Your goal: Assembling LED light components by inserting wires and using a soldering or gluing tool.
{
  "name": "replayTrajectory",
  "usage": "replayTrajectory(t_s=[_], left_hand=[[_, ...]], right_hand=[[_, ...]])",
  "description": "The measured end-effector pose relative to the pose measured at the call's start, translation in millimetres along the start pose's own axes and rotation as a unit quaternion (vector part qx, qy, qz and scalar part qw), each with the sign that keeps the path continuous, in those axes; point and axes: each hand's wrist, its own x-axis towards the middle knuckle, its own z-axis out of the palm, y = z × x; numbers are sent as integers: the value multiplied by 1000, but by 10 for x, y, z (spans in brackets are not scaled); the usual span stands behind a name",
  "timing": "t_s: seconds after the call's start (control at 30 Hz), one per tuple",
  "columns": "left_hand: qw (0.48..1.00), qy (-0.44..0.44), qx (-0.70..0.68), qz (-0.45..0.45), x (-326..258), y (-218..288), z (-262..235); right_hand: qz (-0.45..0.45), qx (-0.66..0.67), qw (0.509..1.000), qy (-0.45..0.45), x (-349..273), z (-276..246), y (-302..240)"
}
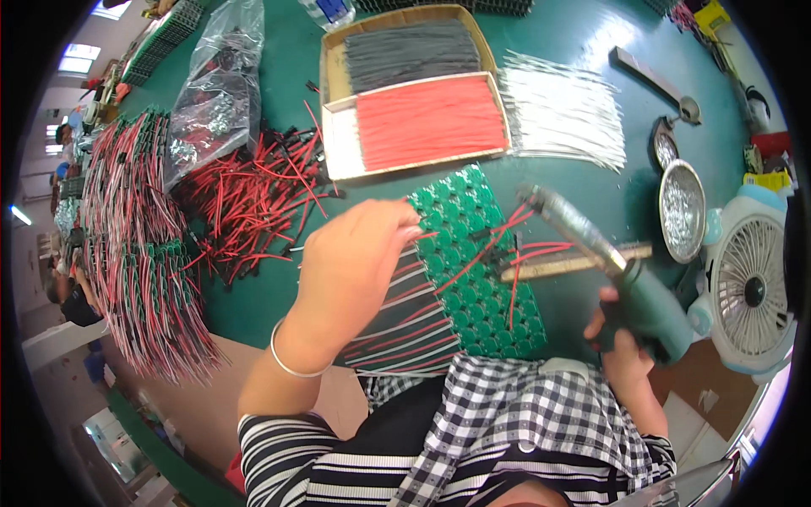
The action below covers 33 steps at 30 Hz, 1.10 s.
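Observation:
My left hand (351, 258) is pinched at the left edge of a green circuit board panel (473, 245); a short red wire (429, 236) shows at its fingertips. My right hand (623, 342) is wrapped around the dark green handle of a soldering gun (655, 311). The gun's metal barrel slants up and left, its tip above the panel's right side. Black, white and red wires (405, 325) run out from the panel's left edge in a row. A few red leads with black connectors (486, 235) lie across the panel.
Behind the panel stand cardboard boxes of red wires (431, 122) and black wires (410, 55), beside white wires (562, 110). Red leads (249, 198) are heaped at left, near wired panels (135, 245) and a plastic bag (221, 89). A metal dish (682, 209) and fan (752, 287) stand right.

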Motion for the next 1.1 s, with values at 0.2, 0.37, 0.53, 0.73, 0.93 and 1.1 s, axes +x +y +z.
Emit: replayTrajectory(t_s=[0.2, 0.37, 0.53, 0.73, 0.93, 1.1], left_hand=[[998, 26, 37, 42, -121, -17, 66], [999, 15, -17, 23, -192, -11, 180], [994, 29, 59, 85, -235, -30, 228], [991, 55, 77, 94, -240, -53, 242], [994, 49, 57, 83, -241, -19, 244], [994, 47, 59, 78, -232, -10, 234]], right_hand=[[-122, -230, 961, -93, 76, 18, -156], [-141, -250, 955, -76, 100, 86, -247], [-209, -350, 905, -121, 105, 34, -227], [-233, -316, 913, -116, 178, 195, -234], [-178, -293, 933, -113, 130, 195, -230], [-165, -276, 938, -133, 158, 227, -304]])
